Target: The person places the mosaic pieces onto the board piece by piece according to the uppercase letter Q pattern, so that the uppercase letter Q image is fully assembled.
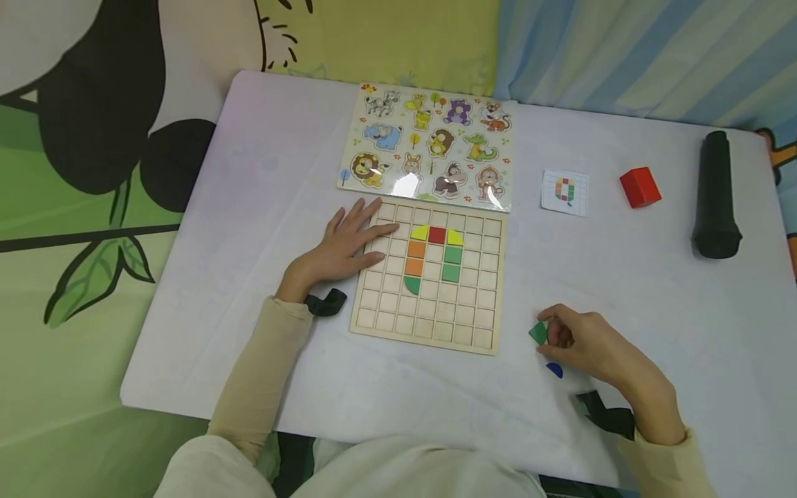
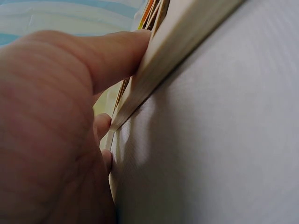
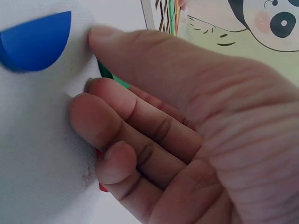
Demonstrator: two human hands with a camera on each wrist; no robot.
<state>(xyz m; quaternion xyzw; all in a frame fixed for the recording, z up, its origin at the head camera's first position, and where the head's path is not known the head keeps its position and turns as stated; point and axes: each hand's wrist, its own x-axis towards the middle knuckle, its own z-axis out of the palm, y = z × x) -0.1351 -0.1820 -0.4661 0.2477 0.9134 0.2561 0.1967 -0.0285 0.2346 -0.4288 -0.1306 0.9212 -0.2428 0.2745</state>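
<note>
My left hand rests with spread fingers on the left edge of a wooden grid board. In the left wrist view its thumb presses the board's wooden side. Set in the grid are yellow corner pieces, a red square, orange squares, green squares and a rounded green piece. Right of the board, my right hand pinches a small green piece between thumb and index finger; the thumb partly hides it in the right wrist view. A blue half-round piece lies beside the thumb.
An animal puzzle board lies against the grid board's far edge. To the right are a small pattern card, a red block and a black cylindrical object. A striped curtain hangs behind the white table.
</note>
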